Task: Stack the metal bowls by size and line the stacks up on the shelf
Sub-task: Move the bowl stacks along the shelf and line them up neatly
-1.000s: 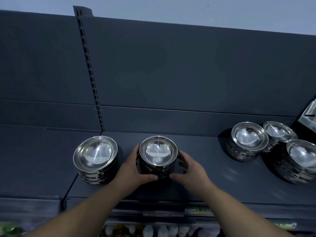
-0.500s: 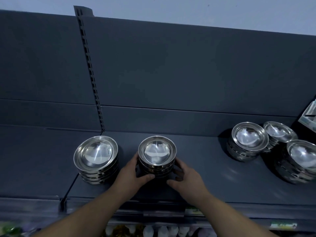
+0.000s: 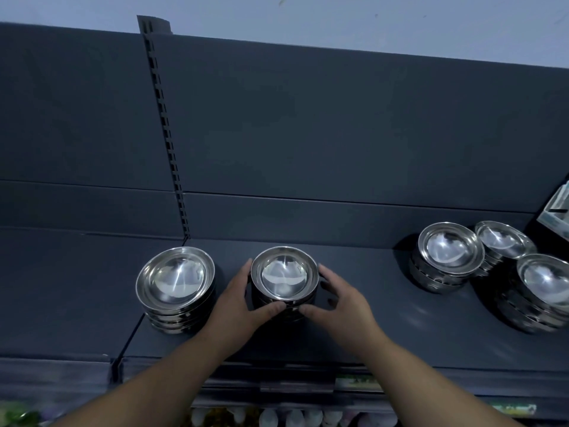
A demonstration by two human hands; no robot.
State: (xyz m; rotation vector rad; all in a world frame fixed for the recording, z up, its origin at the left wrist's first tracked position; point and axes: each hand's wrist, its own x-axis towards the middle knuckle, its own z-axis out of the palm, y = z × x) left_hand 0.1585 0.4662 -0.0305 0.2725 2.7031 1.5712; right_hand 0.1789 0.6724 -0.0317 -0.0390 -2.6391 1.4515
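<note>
A stack of smaller metal bowls (image 3: 284,275) stands on the dark shelf (image 3: 369,322), a little left of centre. My left hand (image 3: 238,300) cups its left side, thumb across the front. On the right side my right hand (image 3: 338,298) lies close against the stack, thumb at the front, fingers spread. To the left stands a stack of wider bowls (image 3: 175,278). Three more stacks crowd the right end: one at the back (image 3: 446,251), a small one behind it (image 3: 503,241), and a large one (image 3: 545,282) cut by the frame edge.
The shelf's dark back panel (image 3: 338,143) rises right behind the bowls, with a slotted upright (image 3: 166,134) at the left. A pale box (image 3: 557,214) pokes in at the far right. Packaged goods (image 3: 277,417) show on the lower shelf below the front edge.
The middle stack has slid slightly left, closer to the wide stack, with both hands staying around it. My right hand's fingers have loosened and spread a little.
</note>
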